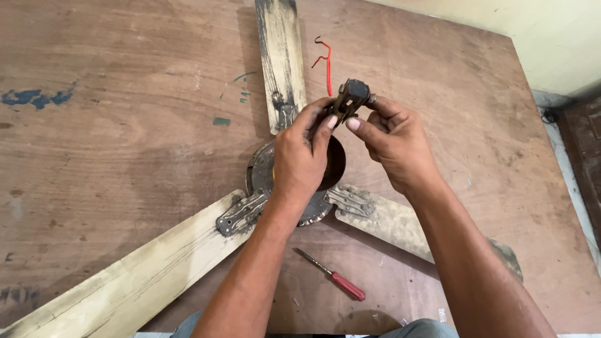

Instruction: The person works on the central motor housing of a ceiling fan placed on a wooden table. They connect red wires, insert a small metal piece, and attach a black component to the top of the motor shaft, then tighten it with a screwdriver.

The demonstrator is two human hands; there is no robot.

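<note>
While both forearms reached forward from the lower edge of the view, the left hand (300, 156) and the right hand (393, 141) met above the middle of an old ceiling fan (294, 188) that lay on the table (125, 125). The left hand showed its back to the camera, with the wrist straight and the fingers (319, 119) curled upward, closed on the lower part of a small dark metal part (349, 99). The right hand came in from the other side, and its thumb and first fingers were pinched on the upper end of the same part. The part was held just above the fingertips, clear of the fan; its long axis ran from lower left to upper right, and the blocky end pointed away from the person. It looked like rusty brown metal with a darker, squarish head.

Under the palms sat the round, dirty motor housing, and three cream blades with black streaks went out from it on grey metal brackets. Beyond the fingertips a thin red wire (327, 62) with a hooked end lay on the worn brown wood. Behind the wrists, near the person, lay a screwdriver (332, 281) with a red handle.
</note>
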